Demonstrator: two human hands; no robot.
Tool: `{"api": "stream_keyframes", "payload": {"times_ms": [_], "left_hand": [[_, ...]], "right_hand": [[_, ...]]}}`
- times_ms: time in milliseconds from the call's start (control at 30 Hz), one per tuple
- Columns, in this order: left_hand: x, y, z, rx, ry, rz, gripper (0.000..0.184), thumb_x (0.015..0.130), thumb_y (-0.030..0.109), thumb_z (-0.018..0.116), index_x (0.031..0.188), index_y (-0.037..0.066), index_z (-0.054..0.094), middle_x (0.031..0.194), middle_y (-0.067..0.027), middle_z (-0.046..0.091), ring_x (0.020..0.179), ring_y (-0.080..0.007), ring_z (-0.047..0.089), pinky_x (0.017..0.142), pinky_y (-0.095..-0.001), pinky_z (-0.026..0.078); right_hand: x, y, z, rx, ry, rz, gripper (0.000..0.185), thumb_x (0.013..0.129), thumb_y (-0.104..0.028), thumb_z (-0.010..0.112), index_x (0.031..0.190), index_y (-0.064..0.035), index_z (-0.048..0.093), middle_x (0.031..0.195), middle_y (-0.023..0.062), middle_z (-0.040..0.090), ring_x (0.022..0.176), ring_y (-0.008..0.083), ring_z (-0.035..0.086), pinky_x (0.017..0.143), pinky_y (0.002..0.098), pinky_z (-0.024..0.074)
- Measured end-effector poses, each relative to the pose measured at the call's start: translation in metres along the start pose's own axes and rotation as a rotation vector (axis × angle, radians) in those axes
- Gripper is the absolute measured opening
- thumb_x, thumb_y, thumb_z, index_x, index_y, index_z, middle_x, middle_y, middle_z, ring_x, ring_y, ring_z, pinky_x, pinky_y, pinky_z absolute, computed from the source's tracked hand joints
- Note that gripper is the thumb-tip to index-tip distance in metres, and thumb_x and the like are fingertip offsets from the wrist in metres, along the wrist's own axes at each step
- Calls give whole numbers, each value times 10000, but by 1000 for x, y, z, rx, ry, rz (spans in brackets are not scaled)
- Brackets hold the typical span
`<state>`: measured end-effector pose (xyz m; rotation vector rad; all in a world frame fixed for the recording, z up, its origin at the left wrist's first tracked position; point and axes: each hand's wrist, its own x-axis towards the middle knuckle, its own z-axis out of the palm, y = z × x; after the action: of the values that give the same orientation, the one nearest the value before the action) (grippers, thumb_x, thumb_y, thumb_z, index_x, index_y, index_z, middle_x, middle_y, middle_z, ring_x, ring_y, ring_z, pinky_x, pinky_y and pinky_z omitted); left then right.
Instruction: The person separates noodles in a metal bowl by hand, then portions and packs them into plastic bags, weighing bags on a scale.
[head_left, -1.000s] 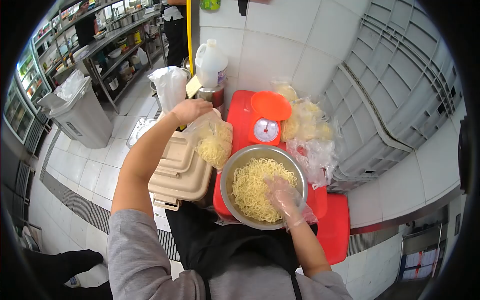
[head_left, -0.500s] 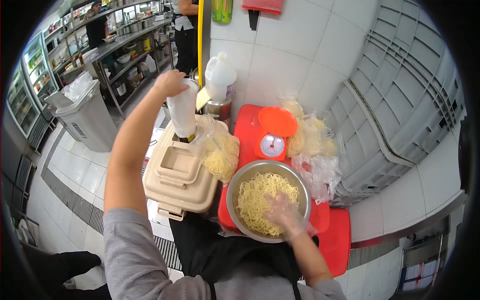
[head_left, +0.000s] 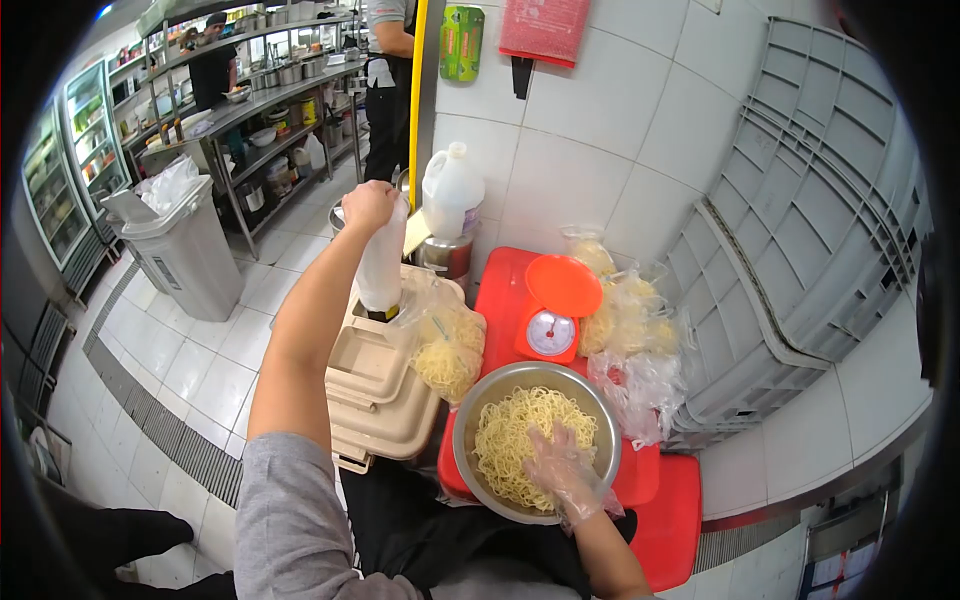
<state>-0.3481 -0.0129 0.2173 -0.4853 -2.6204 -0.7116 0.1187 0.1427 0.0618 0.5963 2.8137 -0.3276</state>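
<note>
My bare left hand (head_left: 369,205) is closed round the top of a white plastic bag (head_left: 382,262), which hangs stretched over the beige lidded container (head_left: 375,365). In a clear plastic glove, my right hand (head_left: 562,465) rests with spread fingers on yellow noodles (head_left: 515,440) inside a steel bowl (head_left: 466,462). Beside the white bag, a clear bag of noodles (head_left: 447,350) lies on the container's edge. Behind the bowl stands a red scale (head_left: 550,333) with an orange-red pan (head_left: 564,286).
More bagged noodles (head_left: 635,313) and crumpled plastic (head_left: 640,390) lie right of the scale on the red surface (head_left: 505,285). Grey crates (head_left: 760,260) line the right. A jug (head_left: 453,190) stands behind. Two people, steel shelves and a grey bin (head_left: 195,255) are at the left.
My left hand went from beside the noodle bag to the white bag's top, now gripped and pulled taut. My right hand stays on the noodles. The view has tilted up.
</note>
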Motion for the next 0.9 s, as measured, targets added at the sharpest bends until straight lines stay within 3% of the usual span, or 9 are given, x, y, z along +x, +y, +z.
{"api": "stream_keyframes", "payload": {"times_ms": [133, 233, 267, 367, 567, 733, 833, 900], "left_hand": [[26, -11, -6, -292, -93, -52, 231, 844, 368, 621, 919, 181, 733, 952, -141, 678, 978, -306, 627, 828, -436, 482], [13, -9, -20, -23, 235, 295, 225, 882, 342, 590, 885, 151, 708, 930, -122, 633, 945, -329, 620, 785, -448, 481], [6, -3, -29, 3, 273, 315, 201, 917, 299, 545, 903, 136, 662, 914, -126, 580, 858, -353, 627, 723, -459, 489], [5, 2, -43, 92, 221, 346, 170, 901, 268, 547, 955, 124, 621, 921, -121, 568, 758, -360, 645, 678, -479, 504], [33, 7, -73, 448, 139, 711, 143, 880, 242, 555, 1005, 184, 594, 921, -100, 540, 725, -313, 669, 590, -421, 557], [70, 45, -139, 497, 402, 917, 155, 894, 230, 525, 1035, 207, 588, 968, -70, 526, 693, -281, 668, 570, -392, 563], [42, 109, -173, 312, 580, 1030, 135, 904, 267, 541, 1009, 200, 593, 928, -53, 559, 696, -286, 664, 549, -408, 547], [17, 147, -171, 178, 621, 1200, 156, 931, 257, 547, 1038, 158, 605, 871, -33, 626, 645, -230, 657, 516, -363, 527]], "right_hand": [[-1, -1, -1, -11, 9, 0, 697, 865, -400, 581, 1473, -252, 273, 1505, 229, 207, 1358, 474, 228, 1054, 600, 292], [-5, -3, -8, -6, 0, 3, 694, 865, -402, 579, 1471, -249, 278, 1501, 225, 220, 1355, 474, 235, 1049, 602, 298], [-5, -4, -10, -8, -7, 3, 693, 865, -402, 578, 1470, -247, 280, 1501, 223, 223, 1354, 474, 237, 1047, 603, 299], [-5, -3, -11, -11, -6, -10, 690, 868, -409, 566, 1473, -248, 276, 1507, 217, 219, 1360, 460, 240, 1056, 581, 302], [-3, -1, -7, -63, -2, 2, 669, 882, -426, 532, 1476, -249, 280, 1522, 205, 201, 1368, 429, 252, 1078, 521, 306], [-5, 2, -4, -104, 131, -64, 565, 853, -338, 569, 1386, -209, 431, 1438, 223, 344, 1298, 408, 370, 1034, 490, 371], [5, 31, 20, -33, 349, -246, 528, 839, -272, 592, 1341, -157, 479, 1348, 198, 455, 1252, 378, 430, 1016, 455, 392], [18, 57, 49, 114, 408, -321, 482, 823, -231, 615, 1284, -119, 533, 1260, 183, 532, 1197, 355, 480, 983, 428, 419]]}}
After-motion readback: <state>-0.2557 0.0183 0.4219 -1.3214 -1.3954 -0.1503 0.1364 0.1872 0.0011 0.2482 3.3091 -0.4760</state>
